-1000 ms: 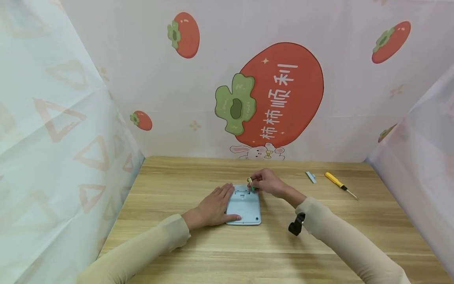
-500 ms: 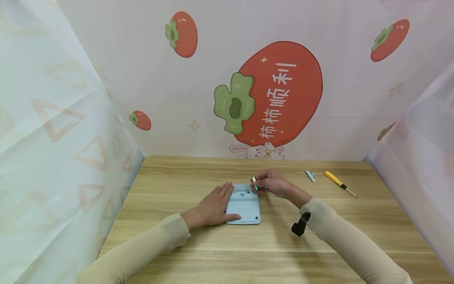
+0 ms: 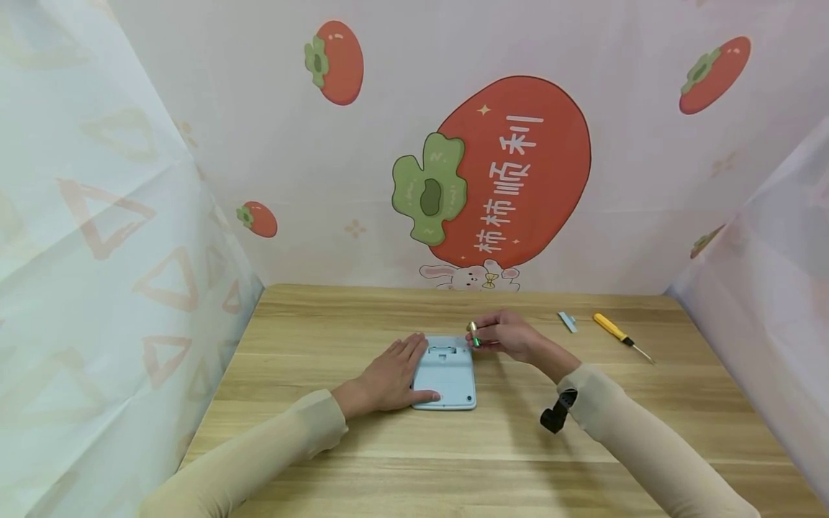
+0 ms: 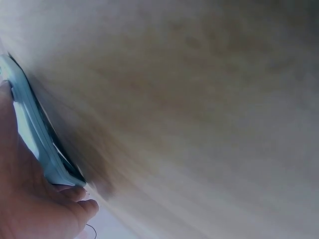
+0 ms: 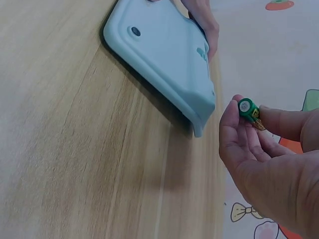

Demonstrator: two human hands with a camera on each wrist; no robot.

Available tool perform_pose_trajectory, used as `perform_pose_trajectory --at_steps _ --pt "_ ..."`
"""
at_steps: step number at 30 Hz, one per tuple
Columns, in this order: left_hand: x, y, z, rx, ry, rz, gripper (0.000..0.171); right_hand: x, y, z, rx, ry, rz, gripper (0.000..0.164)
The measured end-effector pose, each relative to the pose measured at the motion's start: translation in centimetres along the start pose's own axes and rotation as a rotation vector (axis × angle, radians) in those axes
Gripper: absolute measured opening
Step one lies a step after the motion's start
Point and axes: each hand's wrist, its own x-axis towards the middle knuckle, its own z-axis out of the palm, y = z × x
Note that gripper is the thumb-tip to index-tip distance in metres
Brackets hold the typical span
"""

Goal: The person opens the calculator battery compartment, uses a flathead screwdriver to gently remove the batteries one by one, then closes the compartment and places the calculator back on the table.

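A light-blue calculator-like device (image 3: 444,381) lies on the table with its back up, showing a small battery slot (image 3: 443,350) near its far end. My left hand (image 3: 388,374) rests along its left side, fingers straight, thumb laid on the back near the closer edge. Between the thumb and fingers of my right hand (image 3: 508,337) is a green and gold battery (image 3: 475,335), held just off the device's far right corner. The right wrist view shows the flat end of this battery (image 5: 245,105) and a gap to the device (image 5: 159,55).
A small light-blue battery cover (image 3: 568,321) lies farther right on the wooden table (image 3: 324,316). Beside it is a yellow-handled screwdriver (image 3: 622,337), its tip toward the right front. Printed cloth walls stand behind the table and at both sides.
My right hand has drawn back to the right, taking the battery from above the slot's right end to beside the corner. The left hand and device stay put.
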Motion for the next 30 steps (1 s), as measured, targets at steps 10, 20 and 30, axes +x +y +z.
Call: perform_pose_trajectory --at_steps 10,20,30 --pt "0.0 0.0 0.0 -0.001 -0.001 -0.004 0.111 -0.6 0.7 -0.9 -0.012 0.041 -0.024 0.031" --pt "0.1 0.0 0.2 0.009 -0.019 -0.013 0.112 -1.2 0.8 -2.0 -0.025 0.048 -0.024 0.035" --pt "0.0 0.0 0.2 -0.002 -0.008 -0.011 0.111 -1.9 1.3 -3.3 -0.037 0.066 -0.025 0.035"
